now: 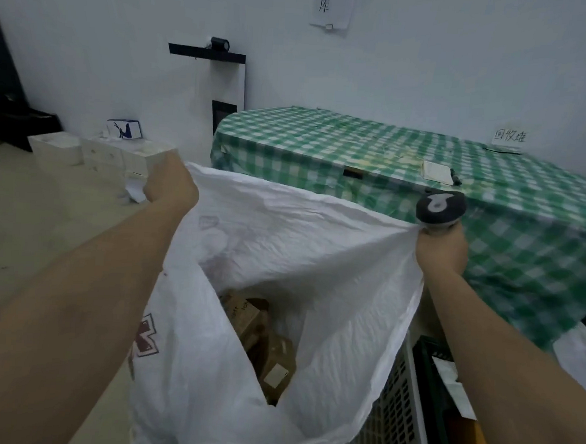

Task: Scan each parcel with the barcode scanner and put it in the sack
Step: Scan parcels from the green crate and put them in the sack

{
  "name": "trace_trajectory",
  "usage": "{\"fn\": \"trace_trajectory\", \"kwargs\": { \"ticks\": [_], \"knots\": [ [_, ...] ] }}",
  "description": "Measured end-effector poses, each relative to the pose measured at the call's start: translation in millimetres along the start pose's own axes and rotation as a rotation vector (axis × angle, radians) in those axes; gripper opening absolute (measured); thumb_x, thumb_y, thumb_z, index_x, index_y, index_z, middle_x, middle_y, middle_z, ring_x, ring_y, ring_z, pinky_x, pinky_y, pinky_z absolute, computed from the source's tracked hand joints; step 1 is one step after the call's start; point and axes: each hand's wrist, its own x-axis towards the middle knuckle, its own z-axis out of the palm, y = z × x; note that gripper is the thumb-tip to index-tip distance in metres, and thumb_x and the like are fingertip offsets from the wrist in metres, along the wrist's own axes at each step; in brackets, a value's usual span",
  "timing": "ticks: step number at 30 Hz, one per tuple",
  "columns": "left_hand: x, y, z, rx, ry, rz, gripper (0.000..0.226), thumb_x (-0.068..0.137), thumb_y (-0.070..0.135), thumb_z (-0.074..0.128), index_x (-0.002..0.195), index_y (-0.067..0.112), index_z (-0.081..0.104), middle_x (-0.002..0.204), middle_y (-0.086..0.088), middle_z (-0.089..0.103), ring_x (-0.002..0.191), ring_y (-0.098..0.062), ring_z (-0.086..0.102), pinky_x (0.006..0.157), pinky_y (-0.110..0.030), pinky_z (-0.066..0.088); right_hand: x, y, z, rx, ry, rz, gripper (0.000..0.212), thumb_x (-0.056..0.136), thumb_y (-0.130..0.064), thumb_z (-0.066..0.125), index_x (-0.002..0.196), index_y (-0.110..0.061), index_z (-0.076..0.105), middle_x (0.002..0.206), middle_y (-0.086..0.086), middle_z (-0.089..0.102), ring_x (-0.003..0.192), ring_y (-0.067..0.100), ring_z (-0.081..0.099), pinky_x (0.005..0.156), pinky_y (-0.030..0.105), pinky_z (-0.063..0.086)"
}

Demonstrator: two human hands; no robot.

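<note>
The sack [282, 255], white and woven, is held wide open between two outstretched arms in front of a counter [409, 150] draped in green-checked cloth. The left hand [170, 183] grips the sack's far-left rim; the right hand [441, 248] pinches the right rim while also clutching the barcode scanner [440, 206]. Brown cardboard parcels [260, 340] lie at the bottom of the sack. White boxes [100, 155] sit on the floor by the wall.

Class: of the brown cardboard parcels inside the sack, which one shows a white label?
The lowest brown cardboard parcel in the white woven sack, nearest the camera; the parcels above it show only dark print.
</note>
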Motion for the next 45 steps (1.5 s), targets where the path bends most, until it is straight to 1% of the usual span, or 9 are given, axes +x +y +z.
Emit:
{"fn": "trace_trajectory", "kwargs": {
  "ticks": [5,7,10,14,19,27,35,41,45],
  "knots": [
    [-14,6,9,0.453,0.068,0.435,0.077,0.083,0.006,0.056,0.148,0.020,0.016,0.148,-0.015,0.025,0.139,-0.035,0.021,0.112,-0.057,0.017,-5,8,-22,0.028,-0.003,0.027,0.030,0.087,-0.009,0.059,0.116,-0.009,0.053,0.101,0.011,0.059,0.085,0.031,0.054,0.070,0.035,0.042],
    [-22,15,13,0.612,0.087,0.572,0.068,0.086,0.020,0.060,0.145,0.021,0.026,0.143,-0.012,0.036,0.138,-0.032,0.027,0.115,-0.058,0.008,-9,14,-26,0.036,-0.005,0.006,0.027,0.084,-0.006,0.059,0.111,-0.009,0.054,0.094,0.009,0.059,0.077,0.027,0.052,0.064,0.033,0.041],
    [-39,30,17,0.718,0.057,0.558,0.052,0.092,0.054,0.051,0.129,0.019,0.042,0.130,-0.007,0.053,0.125,-0.028,0.044,0.112,-0.052,0.021,-12,21,-28,0.065,-0.017,0.008,0.025,0.083,-0.004,0.058,0.106,-0.012,0.053,0.084,0.007,0.057,0.069,0.025,0.051,0.053,0.028,0.037],
    [-47,47,24,0.345,-0.047,0.542,0.031,0.104,0.032,0.036,0.113,0.012,0.058,0.110,-0.011,0.065,0.101,-0.031,0.061,0.081,-0.038,0.043,-10,26,-29,0.108,-0.003,0.060,0.024,0.082,-0.006,0.061,0.101,-0.017,0.049,0.085,0.005,0.055,0.075,0.028,0.053,0.062,0.034,0.042],
    [-23,68,-7,-0.462,0.149,0.144,0.041,0.105,0.035,0.022,0.112,0.007,0.052,0.115,-0.022,0.059,0.105,-0.040,0.056,0.085,-0.042,0.041,8,23,-28,0.152,0.089,0.092,0.023,0.088,-0.009,0.057,0.110,-0.010,0.052,0.097,0.007,0.055,0.083,0.028,0.051,0.070,0.039,0.043],
    [-20,63,8,-0.174,0.161,0.210,0.033,0.100,0.025,0.044,0.127,0.006,0.046,0.130,-0.022,0.046,0.120,-0.040,0.042,0.097,-0.050,0.038,1,18,-15,0.130,-0.007,0.092,0.029,0.082,-0.021,0.069,0.106,-0.012,0.057,0.097,0.009,0.061,0.088,0.031,0.059,0.072,0.036,0.045],
    [-67,83,10,-0.161,0.217,0.509,0.047,0.091,0.012,0.052,0.137,0.011,0.042,0.145,-0.015,0.037,0.136,-0.032,0.030,0.116,-0.052,0.001,-18,28,-63,0.147,-0.014,0.029,0.035,0.080,-0.029,0.074,0.105,-0.010,0.059,0.104,0.013,0.065,0.094,0.030,0.059,0.078,0.039,0.048],
    [-144,127,15,-0.460,-0.009,0.713,0.042,0.097,0.015,0.048,0.138,0.009,0.044,0.142,-0.012,0.041,0.128,-0.030,0.040,0.104,-0.040,0.034,-43,50,-122,0.198,-0.098,0.003,0.020,0.081,-0.028,0.074,0.092,-0.018,0.060,0.087,0.007,0.069,0.089,0.029,0.066,0.082,0.045,0.055],
    [-210,162,26,-0.571,-0.180,0.773,0.039,0.100,0.020,0.045,0.138,0.016,0.044,0.142,-0.005,0.040,0.122,-0.023,0.045,0.085,-0.032,0.038,-63,87,-169,0.177,-0.134,0.018,0.025,0.079,-0.031,0.076,0.096,-0.023,0.061,0.089,0.004,0.070,0.085,0.025,0.067,0.078,0.045,0.057]
  ]
}}
